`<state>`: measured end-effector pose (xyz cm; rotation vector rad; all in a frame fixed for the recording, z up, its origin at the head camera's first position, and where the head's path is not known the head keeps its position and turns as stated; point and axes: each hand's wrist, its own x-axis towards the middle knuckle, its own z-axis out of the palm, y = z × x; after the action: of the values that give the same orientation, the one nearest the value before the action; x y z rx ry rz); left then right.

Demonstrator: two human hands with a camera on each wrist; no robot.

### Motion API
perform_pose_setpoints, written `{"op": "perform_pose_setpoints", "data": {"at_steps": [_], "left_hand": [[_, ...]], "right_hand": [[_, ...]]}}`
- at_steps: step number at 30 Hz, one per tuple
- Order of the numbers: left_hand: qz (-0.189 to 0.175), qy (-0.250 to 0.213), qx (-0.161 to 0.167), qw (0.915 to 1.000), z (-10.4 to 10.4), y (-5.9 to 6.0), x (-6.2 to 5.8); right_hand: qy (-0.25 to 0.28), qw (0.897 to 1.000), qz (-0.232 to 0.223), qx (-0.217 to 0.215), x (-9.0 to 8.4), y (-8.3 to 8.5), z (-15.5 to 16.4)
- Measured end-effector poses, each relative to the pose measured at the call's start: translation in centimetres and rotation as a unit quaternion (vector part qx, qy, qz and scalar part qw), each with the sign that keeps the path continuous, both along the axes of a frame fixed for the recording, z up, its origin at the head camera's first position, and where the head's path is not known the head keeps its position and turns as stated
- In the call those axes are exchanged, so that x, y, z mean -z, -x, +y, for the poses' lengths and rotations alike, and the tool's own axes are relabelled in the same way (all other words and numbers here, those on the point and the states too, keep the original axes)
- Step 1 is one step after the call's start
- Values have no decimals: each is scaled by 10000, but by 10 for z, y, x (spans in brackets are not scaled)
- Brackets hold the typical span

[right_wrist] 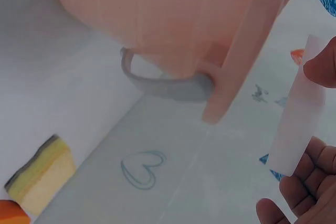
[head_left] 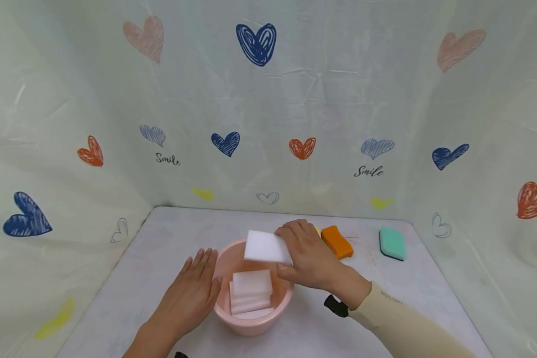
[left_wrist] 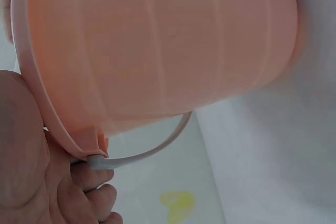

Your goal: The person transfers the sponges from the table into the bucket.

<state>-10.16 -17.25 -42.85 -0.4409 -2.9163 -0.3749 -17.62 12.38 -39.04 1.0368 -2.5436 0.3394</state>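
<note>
A pink bucket (head_left: 252, 328) stands on the table, with several white sponges (head_left: 252, 283) stacked inside it. Above its opening, my right hand (head_left: 311, 258) holds one white sponge (head_left: 266, 247) between thumb and fingers. The right wrist view has that sponge edge-on, beside the bucket rim. My left hand (head_left: 189, 296) rests against the left side of the rim, its fingers straight. Seen from the left wrist, the palm touches the rim near the grey handle (left_wrist: 152, 150).
Right of the bucket lie an orange sponge (head_left: 337, 242) and, partly hidden behind my hand, a yellow sponge (right_wrist: 46, 174). Farther right is a teal sponge (head_left: 392, 243) with a dark underside. A heart-printed sheet hangs behind the table and along both sides.
</note>
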Motion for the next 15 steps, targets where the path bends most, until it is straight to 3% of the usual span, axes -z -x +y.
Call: {"op": "perform_pose_setpoints", "data": {"at_steps": [6, 15], "left_hand": [[-67, -166, 10, 9998, 1, 0, 1], [-229, -276, -46, 9993, 0, 0, 0]], "right_hand": [[-210, 9989, -345, -242, 8, 1, -19], [-743, 9932, -881, -190, 19, 3, -30]]}}
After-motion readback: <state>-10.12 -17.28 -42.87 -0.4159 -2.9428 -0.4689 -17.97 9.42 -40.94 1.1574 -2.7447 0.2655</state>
